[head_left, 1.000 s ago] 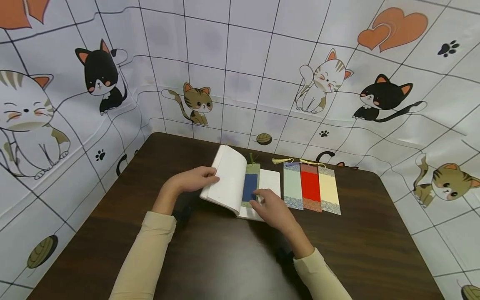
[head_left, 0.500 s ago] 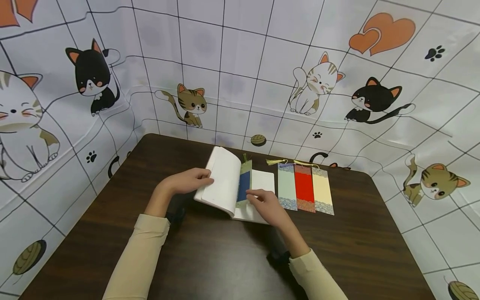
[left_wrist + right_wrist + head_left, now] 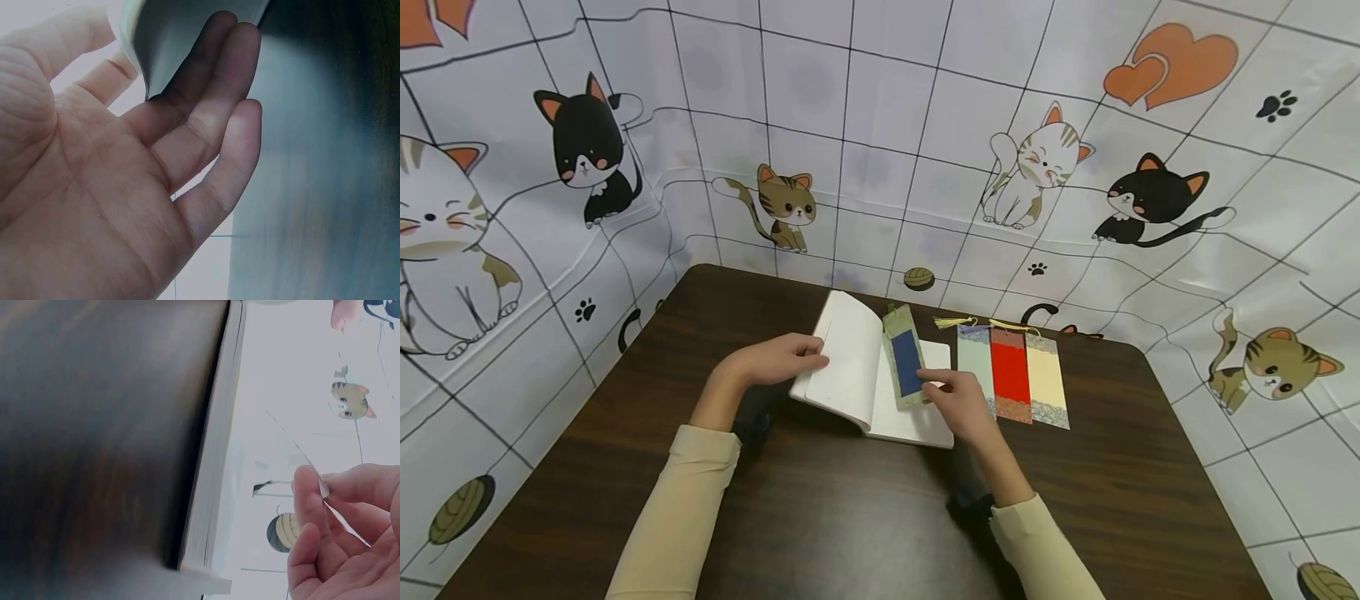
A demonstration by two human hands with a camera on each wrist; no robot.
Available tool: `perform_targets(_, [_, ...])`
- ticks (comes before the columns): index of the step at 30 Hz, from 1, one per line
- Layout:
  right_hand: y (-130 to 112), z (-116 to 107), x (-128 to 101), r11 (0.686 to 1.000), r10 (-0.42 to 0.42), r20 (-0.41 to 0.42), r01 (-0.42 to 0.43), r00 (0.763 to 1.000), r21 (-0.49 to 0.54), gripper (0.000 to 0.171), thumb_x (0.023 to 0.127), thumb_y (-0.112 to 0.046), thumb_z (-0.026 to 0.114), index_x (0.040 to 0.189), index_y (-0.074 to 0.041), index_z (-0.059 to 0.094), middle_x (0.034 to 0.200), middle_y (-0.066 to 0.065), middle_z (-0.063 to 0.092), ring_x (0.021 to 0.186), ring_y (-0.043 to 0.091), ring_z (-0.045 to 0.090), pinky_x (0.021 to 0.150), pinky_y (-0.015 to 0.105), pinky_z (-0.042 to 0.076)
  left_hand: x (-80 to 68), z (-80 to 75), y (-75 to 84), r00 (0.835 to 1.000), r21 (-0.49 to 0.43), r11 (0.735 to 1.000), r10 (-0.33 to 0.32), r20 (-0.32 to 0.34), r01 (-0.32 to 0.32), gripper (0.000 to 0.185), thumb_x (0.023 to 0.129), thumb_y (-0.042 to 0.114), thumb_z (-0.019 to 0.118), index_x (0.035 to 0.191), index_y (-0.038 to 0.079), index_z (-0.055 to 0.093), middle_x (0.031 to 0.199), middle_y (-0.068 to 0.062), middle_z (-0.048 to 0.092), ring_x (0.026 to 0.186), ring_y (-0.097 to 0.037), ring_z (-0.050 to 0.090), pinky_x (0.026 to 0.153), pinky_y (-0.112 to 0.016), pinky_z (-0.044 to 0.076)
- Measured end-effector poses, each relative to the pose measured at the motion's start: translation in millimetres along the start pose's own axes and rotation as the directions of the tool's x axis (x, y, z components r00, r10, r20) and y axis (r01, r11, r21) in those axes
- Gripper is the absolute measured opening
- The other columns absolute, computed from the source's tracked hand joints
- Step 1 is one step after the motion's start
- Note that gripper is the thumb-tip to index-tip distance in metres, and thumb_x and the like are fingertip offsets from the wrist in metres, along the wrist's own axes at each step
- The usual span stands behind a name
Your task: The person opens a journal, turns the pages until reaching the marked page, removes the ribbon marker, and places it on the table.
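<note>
A book with blank white pages (image 3: 848, 358) lies spread on the dark table. My left hand (image 3: 775, 360) holds its raised left part at the outer edge, thumb on the page; in the left wrist view the fingers (image 3: 237, 59) reach behind the cover. My right hand (image 3: 962, 402) pinches a green bookmark with a blue panel (image 3: 907, 362) by its lower right edge, tilted over the right-hand page. Seen from the right wrist, the bookmark is a thin edge between thumb and fingers (image 3: 307, 494).
Right of the book, a pale green bookmark (image 3: 975, 358), a red one (image 3: 1011, 371) and a cream one (image 3: 1048, 379) lie side by side, tassels (image 3: 953, 322) toward the back. A cat-print sheet (image 3: 880, 167) hangs around the dark wooden table (image 3: 820, 517).
The green and blue bookmark has come away from the gutter and turned, its lower end swinging right with my right hand. My left hand still holds the pages up.
</note>
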State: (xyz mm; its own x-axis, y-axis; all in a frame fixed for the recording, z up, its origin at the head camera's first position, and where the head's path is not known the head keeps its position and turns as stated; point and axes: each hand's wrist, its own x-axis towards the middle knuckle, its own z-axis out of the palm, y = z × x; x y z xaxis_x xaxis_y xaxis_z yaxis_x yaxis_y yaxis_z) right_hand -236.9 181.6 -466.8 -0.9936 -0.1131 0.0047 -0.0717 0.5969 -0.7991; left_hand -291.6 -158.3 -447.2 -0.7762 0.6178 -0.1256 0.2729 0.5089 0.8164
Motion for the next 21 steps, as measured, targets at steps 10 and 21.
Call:
perform_targets(10, [17.2,-26.3,8.3,0.998,-0.012,-0.098,0.018,0.995,0.063,0.03,0.105,-0.002,0.064,0.133,0.005,0.071,0.13,0.029,0.071,0.094,0.04,0.074,0.073,0.026,0.057,-3.3,-1.3,2.4,0.999,0.018,0.999,0.048,0.002,-0.048,0.028,0.113,0.024,0.051,0.089,0.011,0.053,0.081,-0.001,0.044,0.073,-0.017,0.045,0.07,-0.032,0.039])
perform_targets(21, [47.4,-89.1,8.6,0.98,0.192,-0.249,-0.175,0.949,0.091,0.045,0.11,-0.016,0.061,0.153,-0.004,0.058,0.144,0.026,0.063,0.127,0.039,0.065,0.099,0.036,0.054,-1.4,-1.0,2.8,1.0,0.009,1.0,-0.02,0.001,0.02,0.028,0.114,0.025,0.053,0.091,0.009,0.054,0.084,-0.002,0.045,0.078,-0.018,0.046,0.073,-0.034,0.04])
